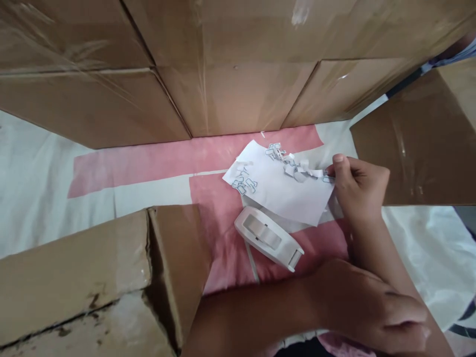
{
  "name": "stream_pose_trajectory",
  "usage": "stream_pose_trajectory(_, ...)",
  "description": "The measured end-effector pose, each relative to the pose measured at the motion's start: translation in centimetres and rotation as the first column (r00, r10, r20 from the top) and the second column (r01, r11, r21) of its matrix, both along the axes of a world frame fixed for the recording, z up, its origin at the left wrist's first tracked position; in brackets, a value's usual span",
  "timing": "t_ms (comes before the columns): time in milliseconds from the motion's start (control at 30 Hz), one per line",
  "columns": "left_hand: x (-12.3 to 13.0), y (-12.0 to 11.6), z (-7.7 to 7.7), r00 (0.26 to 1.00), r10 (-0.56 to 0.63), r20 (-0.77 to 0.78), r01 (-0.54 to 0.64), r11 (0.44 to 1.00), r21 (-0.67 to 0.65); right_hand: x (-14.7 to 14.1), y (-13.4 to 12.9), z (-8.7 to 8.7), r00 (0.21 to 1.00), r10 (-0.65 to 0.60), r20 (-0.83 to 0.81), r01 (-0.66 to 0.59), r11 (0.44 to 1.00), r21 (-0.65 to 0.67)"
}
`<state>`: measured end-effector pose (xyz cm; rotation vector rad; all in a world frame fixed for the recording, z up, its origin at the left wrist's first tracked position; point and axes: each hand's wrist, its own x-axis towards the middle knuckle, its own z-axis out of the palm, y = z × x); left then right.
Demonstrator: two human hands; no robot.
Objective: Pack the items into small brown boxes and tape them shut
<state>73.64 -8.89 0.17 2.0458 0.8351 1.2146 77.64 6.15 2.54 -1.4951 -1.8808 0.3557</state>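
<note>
My right hand (359, 186) is at the right edge of a white paper sheet (286, 193), thumb and fingers pinched together. A small blue-edged piece (328, 179) touches the fingertips; what exactly is pinched is hidden. Small white scraps and blue-outlined pieces (297, 168) run along the sheet's upper right side. More blue-outlined pieces (244, 184) cluster at its left corner. Below the sheet lies a white handheld dispenser (269, 238) with a window in its body. My left hand (372, 307) crosses over to the right forearm, fingers curled; its inside cannot be seen.
Taped cardboard boxes (238, 99) form a wall at the back. Another brown box (416, 144) stands at the right, and a worn carton (92, 277) fills the lower left. A white and pink cloth (156, 158) lies beneath everything. Part of another person (459, 49) may show at the upper right edge.
</note>
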Motion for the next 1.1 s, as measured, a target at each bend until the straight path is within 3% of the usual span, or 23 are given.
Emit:
stream_pose_trajectory(200,-1.5,0.3,1.4,0.999,0.007,0.049,-0.005,0.999,-0.039,-0.3,-0.4,1.2,0.987,0.159,-0.026,-0.158,0.987,0.017)
stream_pose_trajectory(333,-1.7,0.6,1.4,0.995,0.057,0.087,-0.055,0.998,-0.028,0.2,0.0,1.6,0.966,0.256,-0.024,-0.255,0.966,0.032)
stream_pose_trajectory(667,-1.6,0.7,1.1,0.998,0.038,0.058,-0.035,0.998,-0.049,1.6,0.6,0.8,0.896,0.425,0.125,-0.382,0.884,-0.269)
stream_pose_trajectory(900,-1.6,0.7,1.2,0.999,0.011,0.031,-0.009,0.998,-0.062,1.3,0.7,0.3,0.905,0.4,0.144,-0.378,0.913,-0.155)
stream_pose_trajectory(1000,-2.0,0.7,1.5,0.992,0.122,-0.025,-0.122,0.992,0.012,1.3,0.7,0.5,0.905,0.404,0.133,-0.386,0.912,-0.139)
stream_pose_trajectory(1100,-2.9,0.9,2.1,0.946,0.315,-0.08,-0.306,0.945,0.114,1.3,0.7,0.6,0.889,0.444,0.114,-0.429,0.893,-0.136)
